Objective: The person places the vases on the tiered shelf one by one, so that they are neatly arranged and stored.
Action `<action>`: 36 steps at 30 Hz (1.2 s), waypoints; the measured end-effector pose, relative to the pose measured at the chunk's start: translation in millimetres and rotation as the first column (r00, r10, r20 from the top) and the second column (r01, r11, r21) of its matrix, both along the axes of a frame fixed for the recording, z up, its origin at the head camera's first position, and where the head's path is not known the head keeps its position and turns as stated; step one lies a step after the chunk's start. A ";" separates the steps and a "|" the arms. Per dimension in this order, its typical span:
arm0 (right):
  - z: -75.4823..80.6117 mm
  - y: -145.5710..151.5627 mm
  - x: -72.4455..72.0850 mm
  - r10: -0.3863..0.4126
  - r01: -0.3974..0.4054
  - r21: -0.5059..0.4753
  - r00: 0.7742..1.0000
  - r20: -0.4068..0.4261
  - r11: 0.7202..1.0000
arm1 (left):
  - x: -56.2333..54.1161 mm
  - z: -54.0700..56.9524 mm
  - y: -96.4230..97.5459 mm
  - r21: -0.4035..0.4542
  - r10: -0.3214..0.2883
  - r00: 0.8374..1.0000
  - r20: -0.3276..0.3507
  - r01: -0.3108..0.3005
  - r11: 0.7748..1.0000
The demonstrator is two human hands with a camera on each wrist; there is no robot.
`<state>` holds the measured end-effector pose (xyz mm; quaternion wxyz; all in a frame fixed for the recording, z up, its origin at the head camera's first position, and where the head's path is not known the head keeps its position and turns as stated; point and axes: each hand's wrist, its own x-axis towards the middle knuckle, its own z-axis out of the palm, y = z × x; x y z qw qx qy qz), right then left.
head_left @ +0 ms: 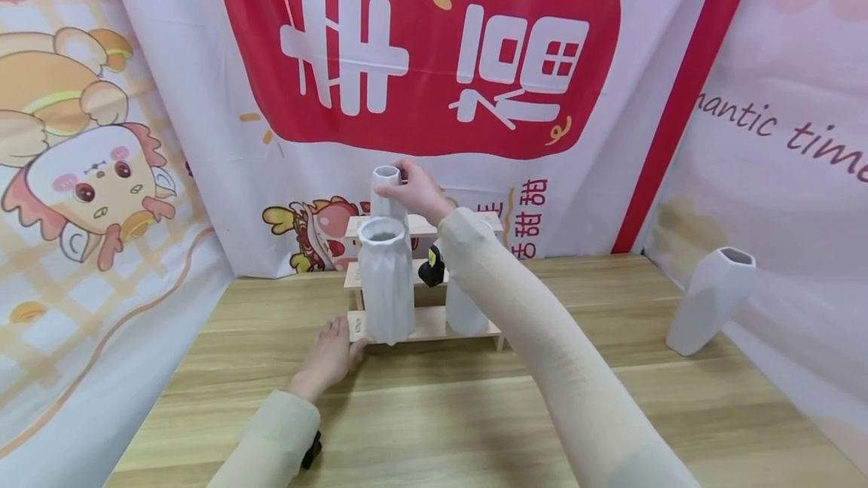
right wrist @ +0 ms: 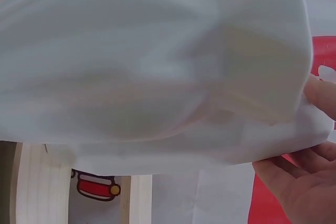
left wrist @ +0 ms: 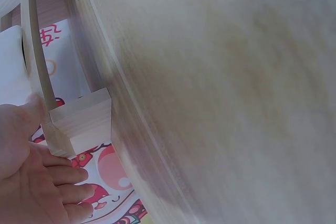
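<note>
A slim white vase (head_left: 385, 198) stands on the top step of a small three-step wooden stand (head_left: 427, 330). My right hand (head_left: 401, 184) pinches its rim from the right. In the right wrist view this vase (right wrist: 157, 66) fills the frame, with my fingers (right wrist: 299, 187) at its edge. A wider ribbed white vase (head_left: 385, 281) stands on the bottom step. Another white vase (head_left: 464, 313) is partly hidden behind my right forearm. My left hand (head_left: 337, 345) lies flat on the table with straight fingers, touching the stand's left end (left wrist: 86, 119).
A faceted white vase (head_left: 712, 298) stands alone at the right of the wooden table (head_left: 434, 413). Printed cloth banners (head_left: 420, 59) close in the back and both sides. A small black object (head_left: 432, 269) sits on the stand's middle step.
</note>
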<state>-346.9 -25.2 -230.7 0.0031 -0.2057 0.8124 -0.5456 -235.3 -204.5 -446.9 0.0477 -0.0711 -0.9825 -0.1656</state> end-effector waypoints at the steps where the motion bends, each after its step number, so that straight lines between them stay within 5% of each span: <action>1: 0.3 0.6 0.0 0.004 -0.004 0.000 1.000 0.001 1.000 | 0.0 0.0 -0.2 0.000 0.000 1.000 0.002 0.000 1.000; 36: 18.8 50.0 9.6 0.025 -0.025 0.014 0.999 -0.021 1.000 | 0.2 0.7 1.1 -0.003 0.003 1.000 0.016 -0.003 1.000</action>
